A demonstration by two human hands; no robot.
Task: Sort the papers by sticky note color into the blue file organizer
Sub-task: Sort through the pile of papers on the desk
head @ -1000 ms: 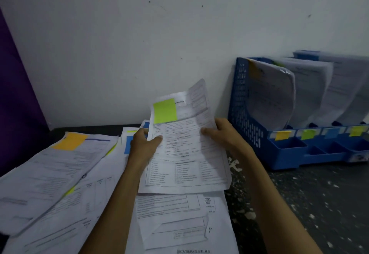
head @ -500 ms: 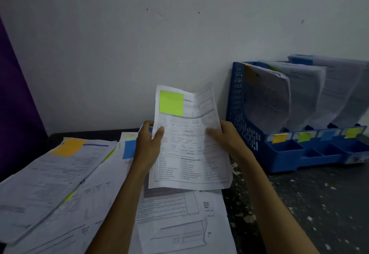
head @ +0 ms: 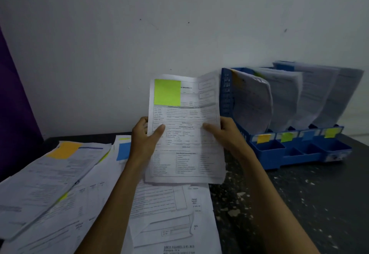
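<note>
A printed paper (head: 185, 154) with a green sticky note (head: 167, 92) at its top left stands upright above the table. My left hand (head: 145, 138) grips its left edge and my right hand (head: 223, 134) grips its right edge, thumbs on the front. The blue file organizer (head: 299, 154) stands to the right against the wall, its slots full of curved papers. Orange (head: 263, 138), green (head: 287, 137), blue (head: 307, 135) and yellow (head: 330, 133) notes mark the slots. The held paper's right edge is close to the organizer's left wall.
Loose papers cover the table at the left and centre, one with an orange note (head: 64, 150), one with a blue note (head: 123, 151). A white wall is behind. The dark speckled tabletop (head: 299, 203) shows at the right. A purple surface (head: 14, 104) borders the left.
Both hands have lifted the green-note paper higher and turned it upright, shifting it slightly right toward the organizer.
</note>
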